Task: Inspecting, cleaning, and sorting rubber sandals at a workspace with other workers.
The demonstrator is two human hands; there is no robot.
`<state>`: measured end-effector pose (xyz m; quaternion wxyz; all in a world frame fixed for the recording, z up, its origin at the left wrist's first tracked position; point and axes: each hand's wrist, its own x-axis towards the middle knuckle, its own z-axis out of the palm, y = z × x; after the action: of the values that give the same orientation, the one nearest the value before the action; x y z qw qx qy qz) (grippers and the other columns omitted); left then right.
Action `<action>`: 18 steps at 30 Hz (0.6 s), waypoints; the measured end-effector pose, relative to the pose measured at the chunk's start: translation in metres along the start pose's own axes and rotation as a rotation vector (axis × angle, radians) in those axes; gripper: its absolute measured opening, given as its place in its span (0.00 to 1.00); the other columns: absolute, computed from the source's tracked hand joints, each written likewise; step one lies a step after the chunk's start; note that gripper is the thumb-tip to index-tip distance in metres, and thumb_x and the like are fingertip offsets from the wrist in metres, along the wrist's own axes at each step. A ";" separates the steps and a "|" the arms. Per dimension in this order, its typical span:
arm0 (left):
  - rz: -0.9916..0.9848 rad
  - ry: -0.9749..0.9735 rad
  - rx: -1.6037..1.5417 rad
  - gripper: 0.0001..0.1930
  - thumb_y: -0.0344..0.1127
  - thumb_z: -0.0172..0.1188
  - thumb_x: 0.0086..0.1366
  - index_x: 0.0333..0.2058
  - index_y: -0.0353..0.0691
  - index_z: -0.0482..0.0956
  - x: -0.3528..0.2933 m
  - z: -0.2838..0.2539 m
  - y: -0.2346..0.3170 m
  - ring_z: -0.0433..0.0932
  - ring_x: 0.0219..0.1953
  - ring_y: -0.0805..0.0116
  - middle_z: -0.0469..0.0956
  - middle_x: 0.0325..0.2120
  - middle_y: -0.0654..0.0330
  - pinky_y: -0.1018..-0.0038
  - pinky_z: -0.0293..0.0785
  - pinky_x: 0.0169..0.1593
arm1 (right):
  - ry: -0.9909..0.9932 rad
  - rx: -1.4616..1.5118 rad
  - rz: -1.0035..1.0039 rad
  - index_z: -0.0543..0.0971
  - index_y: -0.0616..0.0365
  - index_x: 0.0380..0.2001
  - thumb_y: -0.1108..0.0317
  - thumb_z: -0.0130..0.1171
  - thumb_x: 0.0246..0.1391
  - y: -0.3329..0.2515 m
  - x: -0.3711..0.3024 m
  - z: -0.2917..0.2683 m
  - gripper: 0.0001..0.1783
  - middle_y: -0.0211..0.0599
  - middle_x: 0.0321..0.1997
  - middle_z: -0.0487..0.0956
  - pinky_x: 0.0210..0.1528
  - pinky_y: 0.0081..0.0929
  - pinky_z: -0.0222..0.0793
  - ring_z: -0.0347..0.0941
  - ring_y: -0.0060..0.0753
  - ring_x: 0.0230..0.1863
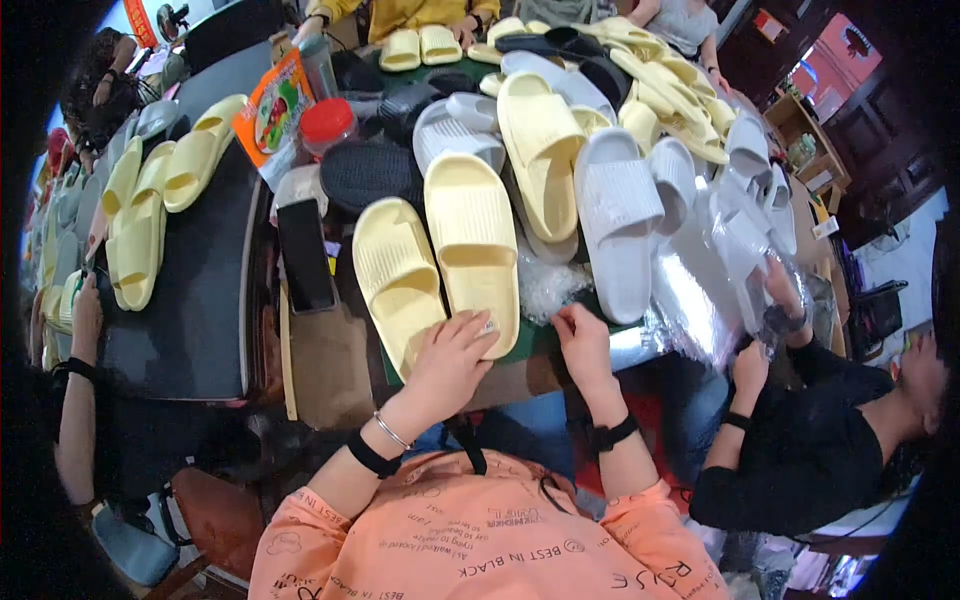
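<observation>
Lying outstretched over the heel of a yellow slipper, the fingers of the left hand seemed to steady it; a small pale label showed beside them. The right hand's fingers were curled together near a crumpled clear plastic bundle; whether they pinched anything could not be told. The slipper's mate lay alongside at left on the counter, both toes pointing far, perhaps keeping the heels within reach. Ribbed straps arched over smooth, rounded, foam-like soles. Right of the pair lay a matte grey slipper; left, a flat, glossy black phone; farther, a red-lidded jar.
</observation>
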<state>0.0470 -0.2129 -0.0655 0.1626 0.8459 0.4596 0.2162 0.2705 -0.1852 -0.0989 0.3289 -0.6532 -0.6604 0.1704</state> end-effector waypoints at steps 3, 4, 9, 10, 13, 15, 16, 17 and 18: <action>-0.024 -0.051 0.024 0.20 0.34 0.57 0.52 0.47 0.45 0.70 -0.001 0.002 -0.003 0.59 0.56 0.59 0.62 0.54 0.58 0.60 0.56 0.55 | -0.016 0.018 0.034 0.72 0.63 0.23 0.71 0.57 0.45 -0.002 -0.005 -0.007 0.07 0.47 0.25 0.74 0.28 0.36 0.65 0.71 0.51 0.29; -0.037 -0.039 0.019 0.20 0.35 0.57 0.52 0.47 0.45 0.70 -0.001 0.003 -0.003 0.59 0.56 0.60 0.62 0.54 0.59 0.61 0.56 0.56 | -0.024 0.050 0.046 0.72 0.63 0.24 0.70 0.57 0.45 -0.003 -0.007 -0.011 0.07 0.47 0.25 0.74 0.28 0.35 0.65 0.71 0.50 0.28; -0.032 -0.036 0.019 0.20 0.36 0.56 0.53 0.47 0.45 0.70 -0.002 0.001 -0.004 0.58 0.57 0.62 0.62 0.55 0.61 0.62 0.56 0.56 | -0.234 -0.038 0.198 0.75 0.63 0.23 0.69 0.58 0.44 -0.011 -0.026 -0.074 0.07 0.47 0.24 0.74 0.30 0.32 0.66 0.71 0.46 0.27; -0.020 -0.045 0.034 0.20 0.37 0.56 0.53 0.47 0.45 0.69 -0.002 0.001 -0.004 0.58 0.57 0.62 0.62 0.55 0.61 0.62 0.56 0.55 | -0.287 -0.084 0.109 0.75 0.62 0.23 0.68 0.59 0.43 -0.015 -0.030 -0.094 0.08 0.46 0.24 0.74 0.31 0.31 0.66 0.71 0.45 0.28; -0.001 -0.046 0.048 0.21 0.37 0.57 0.53 0.48 0.45 0.68 -0.003 0.002 -0.005 0.57 0.58 0.63 0.61 0.55 0.62 0.63 0.56 0.55 | -0.444 -0.054 0.102 0.76 0.61 0.22 0.69 0.60 0.41 -0.029 -0.049 -0.156 0.07 0.42 0.25 0.74 0.34 0.28 0.66 0.73 0.40 0.32; 0.013 -0.038 0.052 0.22 0.37 0.57 0.53 0.48 0.45 0.68 -0.004 0.004 -0.006 0.57 0.57 0.63 0.61 0.55 0.62 0.63 0.56 0.55 | -0.503 0.060 -0.073 0.77 0.63 0.20 0.70 0.60 0.38 -0.029 -0.066 -0.193 0.07 0.43 0.26 0.74 0.34 0.27 0.66 0.73 0.36 0.32; 0.006 -0.046 0.049 0.22 0.37 0.57 0.53 0.48 0.45 0.68 -0.004 0.005 -0.006 0.57 0.57 0.63 0.61 0.55 0.62 0.63 0.56 0.55 | -0.471 0.268 -0.140 0.77 0.62 0.18 0.70 0.60 0.40 -0.026 -0.078 -0.210 0.06 0.42 0.30 0.75 0.35 0.26 0.66 0.73 0.34 0.33; 0.003 -0.035 0.049 0.22 0.37 0.57 0.53 0.48 0.45 0.68 -0.004 0.006 -0.007 0.57 0.57 0.63 0.61 0.55 0.62 0.63 0.56 0.55 | -0.453 0.457 -0.196 0.76 0.60 0.16 0.71 0.59 0.41 -0.019 -0.085 -0.222 0.06 0.41 0.34 0.75 0.37 0.24 0.66 0.73 0.31 0.34; 0.014 -0.005 0.049 0.22 0.37 0.57 0.53 0.48 0.45 0.68 -0.004 0.007 -0.007 0.57 0.57 0.63 0.61 0.55 0.62 0.63 0.55 0.55 | -0.338 0.605 -0.274 0.75 0.65 0.16 0.71 0.58 0.39 -0.009 -0.090 -0.218 0.07 0.48 0.31 0.75 0.36 0.30 0.68 0.73 0.39 0.31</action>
<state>0.0435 -0.2135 -0.0754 0.1414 0.8535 0.4582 0.2038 0.4007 -0.3178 0.0457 0.4132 -0.3946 -0.7063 0.4180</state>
